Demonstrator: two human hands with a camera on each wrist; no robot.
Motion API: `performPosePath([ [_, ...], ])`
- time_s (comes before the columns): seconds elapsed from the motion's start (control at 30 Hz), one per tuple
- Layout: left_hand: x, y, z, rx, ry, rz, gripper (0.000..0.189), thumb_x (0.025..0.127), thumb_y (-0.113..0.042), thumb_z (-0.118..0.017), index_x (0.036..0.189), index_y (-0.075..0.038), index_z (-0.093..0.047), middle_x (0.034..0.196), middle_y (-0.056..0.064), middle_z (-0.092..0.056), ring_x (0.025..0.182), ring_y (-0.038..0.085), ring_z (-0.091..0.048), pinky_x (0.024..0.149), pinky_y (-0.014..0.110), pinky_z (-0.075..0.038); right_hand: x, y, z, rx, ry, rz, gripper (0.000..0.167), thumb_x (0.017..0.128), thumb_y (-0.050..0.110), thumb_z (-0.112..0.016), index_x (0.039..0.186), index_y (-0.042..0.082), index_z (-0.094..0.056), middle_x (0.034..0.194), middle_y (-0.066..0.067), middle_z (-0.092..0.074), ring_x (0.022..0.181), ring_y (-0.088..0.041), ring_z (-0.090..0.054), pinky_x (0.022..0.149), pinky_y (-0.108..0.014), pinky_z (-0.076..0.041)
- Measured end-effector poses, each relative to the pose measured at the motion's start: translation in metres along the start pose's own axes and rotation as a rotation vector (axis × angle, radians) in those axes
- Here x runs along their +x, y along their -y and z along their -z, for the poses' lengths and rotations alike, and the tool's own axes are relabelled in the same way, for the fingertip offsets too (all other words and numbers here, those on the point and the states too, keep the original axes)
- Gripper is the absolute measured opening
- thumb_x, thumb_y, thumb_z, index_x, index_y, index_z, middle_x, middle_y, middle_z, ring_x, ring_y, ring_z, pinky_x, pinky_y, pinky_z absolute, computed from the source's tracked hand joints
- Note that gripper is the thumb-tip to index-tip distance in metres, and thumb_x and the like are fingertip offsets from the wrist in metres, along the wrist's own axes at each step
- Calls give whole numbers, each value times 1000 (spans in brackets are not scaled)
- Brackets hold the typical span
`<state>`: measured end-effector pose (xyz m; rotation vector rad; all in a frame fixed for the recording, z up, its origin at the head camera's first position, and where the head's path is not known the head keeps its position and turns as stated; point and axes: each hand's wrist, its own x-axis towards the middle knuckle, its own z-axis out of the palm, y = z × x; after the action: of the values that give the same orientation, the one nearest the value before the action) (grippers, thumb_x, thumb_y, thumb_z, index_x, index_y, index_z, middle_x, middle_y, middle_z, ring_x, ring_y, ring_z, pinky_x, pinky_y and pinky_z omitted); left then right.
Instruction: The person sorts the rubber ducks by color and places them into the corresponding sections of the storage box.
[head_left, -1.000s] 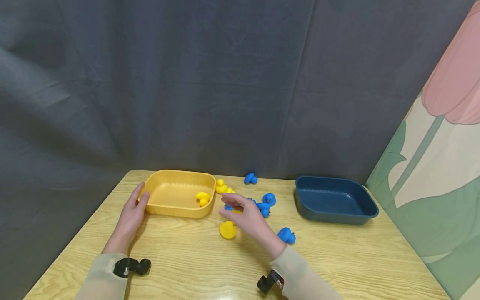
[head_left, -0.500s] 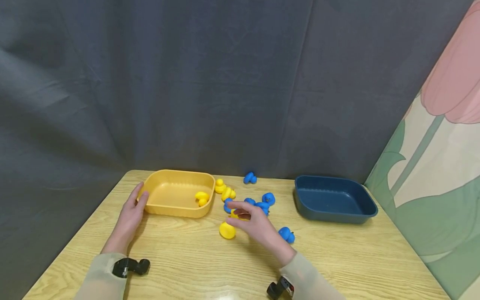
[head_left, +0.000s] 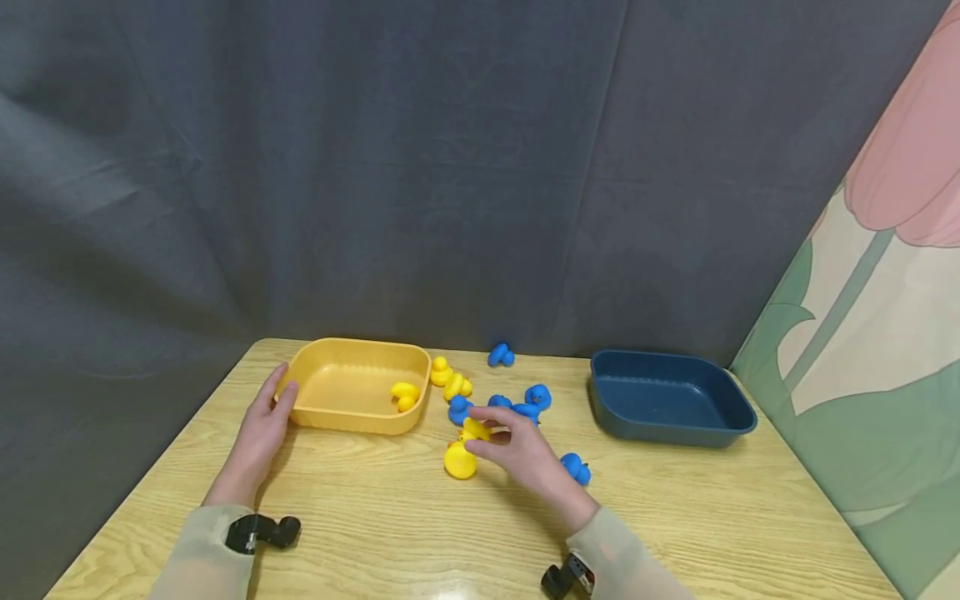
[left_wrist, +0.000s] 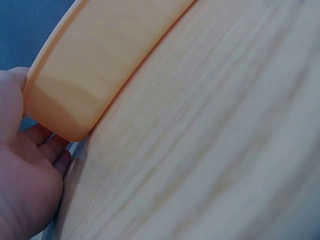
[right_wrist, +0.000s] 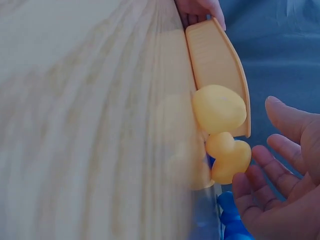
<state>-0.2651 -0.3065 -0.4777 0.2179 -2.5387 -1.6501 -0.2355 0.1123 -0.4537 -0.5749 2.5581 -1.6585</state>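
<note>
My left hand [head_left: 262, 425] holds the left end of a yellow plastic bin [head_left: 360, 422], thumb at the rim and fingers against the end wall. One yellow rubber duck [head_left: 406, 396] lies inside the bin. Around another yellow rubber duck [head_left: 476, 429], my right hand [head_left: 517, 450] has its thumb and fingers spread; in the right wrist view the fingertips are close beside this duck [right_wrist: 231, 159]. Just in front of it, a tipped yellow duck [head_left: 460, 461] shows its round base.
Two yellow ducks [head_left: 456, 386] stand by the bin's right end. Several blue ducks [head_left: 537, 397] lie mid-table, one blue duck [head_left: 501, 355] at the back and one blue duck [head_left: 575, 468] right of my right hand. A dark blue bin [head_left: 671, 433] stands at right, before a grey curtain [head_left: 450, 167].
My right hand has moved from beside the yellow bin rightward and nearer, down to the yellow duck. The tipped duck has shifted slightly right. My left hand stays at the bin.
</note>
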Motion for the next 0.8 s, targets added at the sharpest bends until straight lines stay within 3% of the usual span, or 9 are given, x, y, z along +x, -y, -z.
performPosePath([
  [0.2,1,0,0,-8,-1,4,78,117,-61,-34,180,-28,-1,185,12,1,169,41,3,134,63,-5,-1,-4,0,-28,-6,-56,47,102,19,-83,147,9,-71,148,-8,-67,134,-34,-62,112,-52,-56],
  [0.5,0,-1,-2,-13,-13,-13,78,118,-59,-37,180,-26,-4,185,14,-2,169,43,2,134,66,-5,1,-16,1,-40,5,-85,50,102,21,-84,148,7,-70,142,-8,-70,120,-27,-68,107,-50,-58],
  [0.8,0,-1,0,-21,-6,-10,78,117,-60,-36,180,-26,-2,185,13,0,169,43,3,133,66,-4,3,-20,4,-49,37,-111,46,106,22,-78,149,8,-69,142,-8,-70,117,-24,-66,106,-48,-57],
])
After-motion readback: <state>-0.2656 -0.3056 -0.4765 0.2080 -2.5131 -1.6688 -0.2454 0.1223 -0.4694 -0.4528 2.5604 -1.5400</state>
